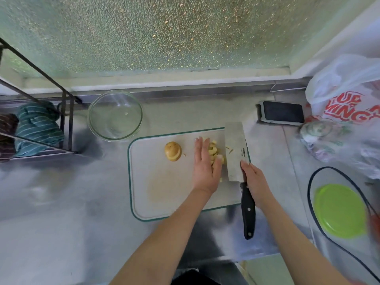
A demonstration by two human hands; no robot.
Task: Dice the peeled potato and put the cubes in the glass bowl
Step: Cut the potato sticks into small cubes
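On the white cutting board (pixel 160 186) lies a pile of yellow potato cubes (pixel 214 153). My left hand (pixel 205 167) rests flat with fingers together against the left side of the pile. To the right, the cleaver's wide blade (pixel 235 151) lies flat on the board against the cubes. My right hand (pixel 256 182) grips the cleaver where the blade meets its black handle (pixel 247 212). An uncut potato end (pixel 173 151) sits apart at the board's left. The glass bowl (pixel 115 115) stands beyond the board's far left corner, with one small potato bit inside.
A wire rack (pixel 61 120) with a striped cloth (pixel 39 128) stands at the left. A dark sponge (pixel 282 112) lies behind the board on the right. Plastic bags (pixel 347 112) and a green lid (pixel 340 210) crowd the right side of the steel counter (pixel 61 202).
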